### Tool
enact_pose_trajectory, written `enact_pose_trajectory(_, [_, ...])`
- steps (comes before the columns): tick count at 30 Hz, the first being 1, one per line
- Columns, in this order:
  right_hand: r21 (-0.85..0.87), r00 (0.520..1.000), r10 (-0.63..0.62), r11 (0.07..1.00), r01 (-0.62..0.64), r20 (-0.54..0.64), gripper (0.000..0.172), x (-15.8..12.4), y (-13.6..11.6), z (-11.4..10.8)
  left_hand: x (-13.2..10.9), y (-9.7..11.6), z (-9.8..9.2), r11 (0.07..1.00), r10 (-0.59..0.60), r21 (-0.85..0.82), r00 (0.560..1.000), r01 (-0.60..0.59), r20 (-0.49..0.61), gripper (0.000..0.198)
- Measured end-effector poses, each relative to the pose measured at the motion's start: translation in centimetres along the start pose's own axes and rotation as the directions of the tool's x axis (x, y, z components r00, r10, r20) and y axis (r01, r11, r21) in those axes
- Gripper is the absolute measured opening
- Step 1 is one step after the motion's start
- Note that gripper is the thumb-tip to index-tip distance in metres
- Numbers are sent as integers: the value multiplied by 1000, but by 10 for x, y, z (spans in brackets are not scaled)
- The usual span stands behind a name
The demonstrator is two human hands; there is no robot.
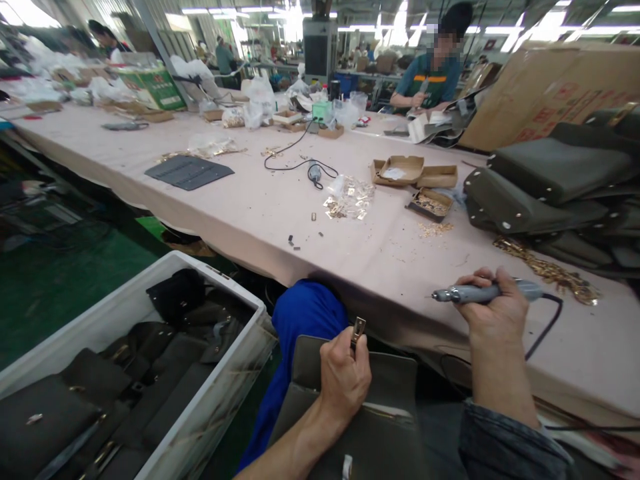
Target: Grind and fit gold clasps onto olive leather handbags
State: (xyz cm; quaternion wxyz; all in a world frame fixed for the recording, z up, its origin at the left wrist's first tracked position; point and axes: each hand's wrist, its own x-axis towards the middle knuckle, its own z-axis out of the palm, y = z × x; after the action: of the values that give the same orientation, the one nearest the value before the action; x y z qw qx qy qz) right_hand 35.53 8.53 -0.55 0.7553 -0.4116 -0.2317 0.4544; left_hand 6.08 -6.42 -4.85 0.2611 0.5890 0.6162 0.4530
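My left hand pinches a small gold metal clasp, held upright above a dark olive bag piece that lies across my lap. In my right hand is a grey electric screwdriver, its fingers wrapped round the body. The bit points left over the table's front edge, apart from the clasp. From the tool's rear a dark cable runs down to the right. Part of the clasp is hidden by my left fingers.
A white crate of dark bags stands at the left. On the table lie gold hardware, a small box of screws, a flat dark panel and stacked dark bags. A co-worker is across the table.
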Motion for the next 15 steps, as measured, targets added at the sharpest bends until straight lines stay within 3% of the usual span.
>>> enact_pose_trajectory(1, [43,997,64,997,-62,-45,42,2,2,-1,0,0,0,1000,3,-2,1000,-3,2,22])
enact_pose_trajectory(4, [109,990,75,992,-62,-120,36,10,0,3,1,-1,0,1000,15,-10,1000,-15,-3,23])
enact_pose_trajectory(10, [96,985,115,990,-102,-132,29,19,-6,18,2,-2,-3,999,29,-24,999,-29,-23,24])
enact_pose_trajectory(15, [21,989,73,997,-71,-132,39,12,-23,19,-2,0,5,998,25,-59,1000,-25,-8,23])
